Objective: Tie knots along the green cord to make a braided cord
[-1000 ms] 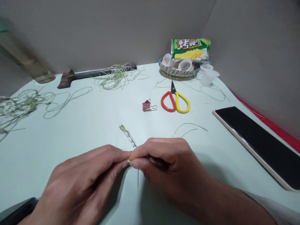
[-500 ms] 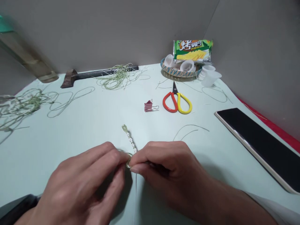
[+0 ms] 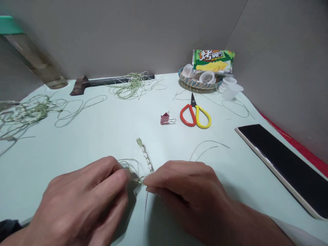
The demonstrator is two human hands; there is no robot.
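Pale tabletop (image 3: 84, 143), left hand (image 3: 82, 200) and right hand (image 3: 189, 196) now apart, both pinching knotted cord (image 3: 145, 158)

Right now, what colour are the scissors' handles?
One red handle, one yellow handle, both clear in the head view.

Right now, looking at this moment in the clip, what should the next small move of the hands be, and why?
Probably draw the loose green cord snug with the left hand, while the right hand keeps its pinch at the end of the knotted cord. The strands stand slack in a loose loop beside the left fingers, while the knots beyond the pinch look tight.
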